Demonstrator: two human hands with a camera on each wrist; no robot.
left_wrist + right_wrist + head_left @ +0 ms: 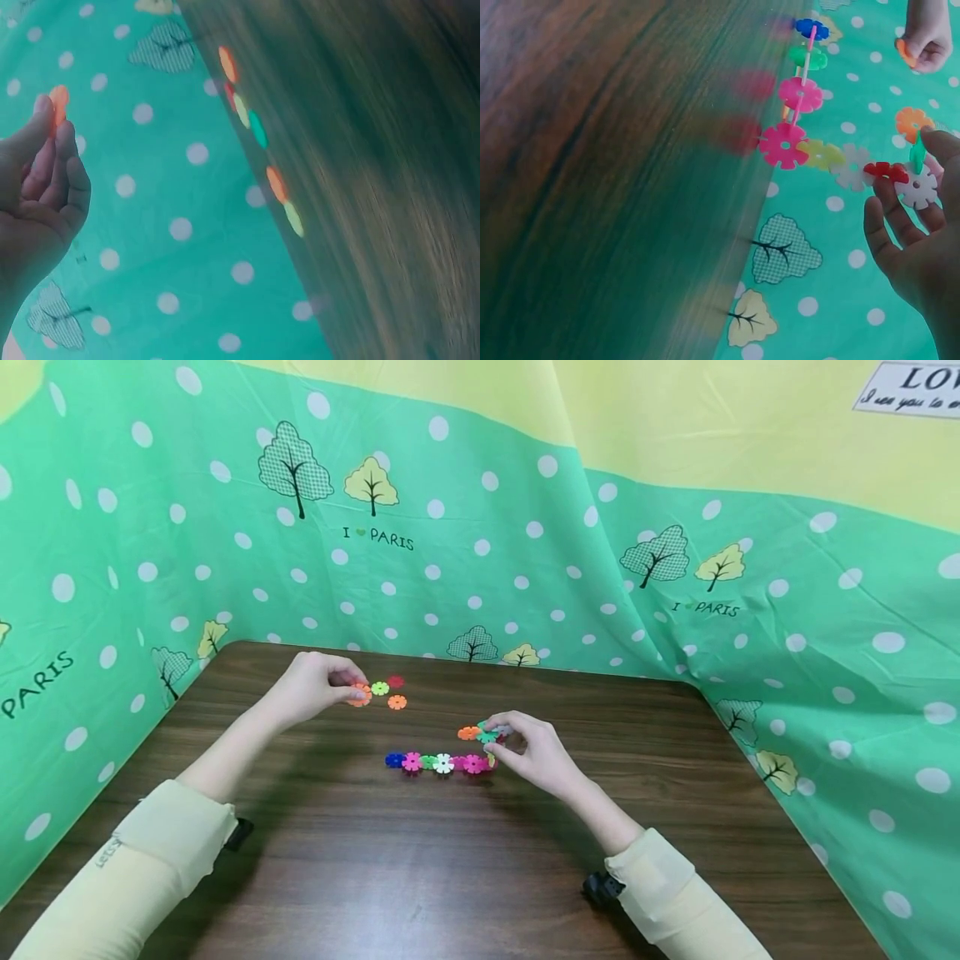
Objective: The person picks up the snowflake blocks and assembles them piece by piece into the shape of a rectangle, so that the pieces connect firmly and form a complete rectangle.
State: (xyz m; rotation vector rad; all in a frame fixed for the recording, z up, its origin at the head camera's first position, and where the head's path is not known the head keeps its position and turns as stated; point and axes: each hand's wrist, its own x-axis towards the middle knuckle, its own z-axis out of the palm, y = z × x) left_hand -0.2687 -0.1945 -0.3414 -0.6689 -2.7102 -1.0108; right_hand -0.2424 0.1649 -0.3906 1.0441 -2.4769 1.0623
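Observation:
My left hand (318, 681) pinches an orange snowflake-shaped plastic disc (59, 103) between thumb and fingertips, raised over the far left of the table. A chain of interlocked snowflake discs (443, 763), blue, pink, green and white among them, runs across the middle and bends at its right end. There my right hand (536, 756) grips a green disc (917, 154) at the chain's end. An orange disc (914, 124) is just beyond it. White (916, 186) and red discs (886, 172) of the chain lie by my right fingers.
Past the left fingertips lie loose discs: a yellow-green one (380, 688), a red one (396, 682) and an orange one (397, 702). The dark wood table (420, 868) ends at a green dotted cloth (465, 552) behind and at the sides.

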